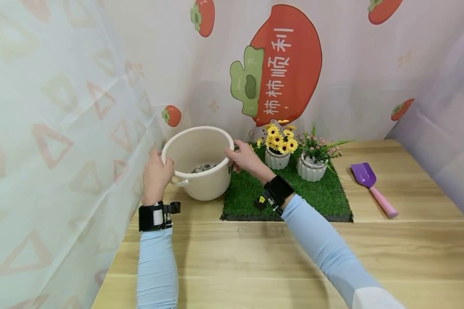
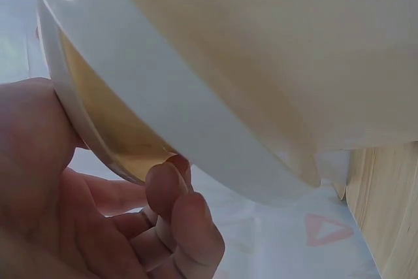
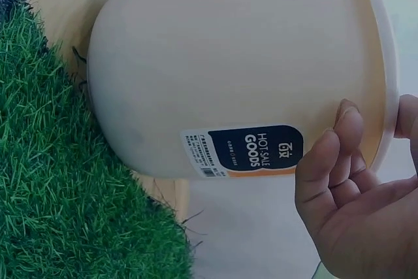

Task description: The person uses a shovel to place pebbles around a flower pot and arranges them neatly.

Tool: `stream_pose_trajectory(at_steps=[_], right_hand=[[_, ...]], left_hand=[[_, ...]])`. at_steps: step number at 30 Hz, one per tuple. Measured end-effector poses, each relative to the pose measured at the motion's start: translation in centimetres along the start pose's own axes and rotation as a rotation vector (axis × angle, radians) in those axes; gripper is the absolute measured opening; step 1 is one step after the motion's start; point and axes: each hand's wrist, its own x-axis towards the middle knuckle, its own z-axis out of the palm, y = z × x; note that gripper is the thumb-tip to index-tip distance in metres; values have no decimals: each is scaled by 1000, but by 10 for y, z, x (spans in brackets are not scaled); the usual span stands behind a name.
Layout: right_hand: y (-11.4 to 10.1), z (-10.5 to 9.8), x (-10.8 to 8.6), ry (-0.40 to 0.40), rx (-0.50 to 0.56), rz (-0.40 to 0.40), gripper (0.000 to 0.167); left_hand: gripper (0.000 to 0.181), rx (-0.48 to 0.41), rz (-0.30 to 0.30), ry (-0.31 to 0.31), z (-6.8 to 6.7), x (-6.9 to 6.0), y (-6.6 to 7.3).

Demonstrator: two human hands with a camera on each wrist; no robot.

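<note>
A cream bucket with grey stones at its bottom stands at the back left of the table, by the edge of the green turf mat. The left hand grips its rim on the left side; in the left wrist view the curled fingers lie by the rim and handle. On the opposite side the right hand pinches the rim, thumb over it and fingers outside. The right wrist view shows those fingers beside the label on the bucket wall.
On the turf mat stand two white pots, one with yellow flowers, one with pink flowers. A purple scoop with a pink handle lies on the wooden table at the right. Printed curtains hang behind and at the left.
</note>
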Motion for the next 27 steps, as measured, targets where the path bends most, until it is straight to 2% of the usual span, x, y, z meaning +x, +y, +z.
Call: stream_pose_trajectory(at_steps=[6, 9, 16, 27], right_hand=[[0, -3, -2, 19, -27, -17, 52], [1, -1, -1, 13, -26, -27, 53], [2, 3, -3, 27, -11, 12, 56], [3, 0, -5, 13, -11, -8, 56]], left_hand=[[51, -11, -21, -54, 1, -2, 3], [51, 5, -16, -41, -1, -3, 4], [49, 42, 1, -44, -4, -8, 4], [53, 31, 11, -14, -3, -13, 5]])
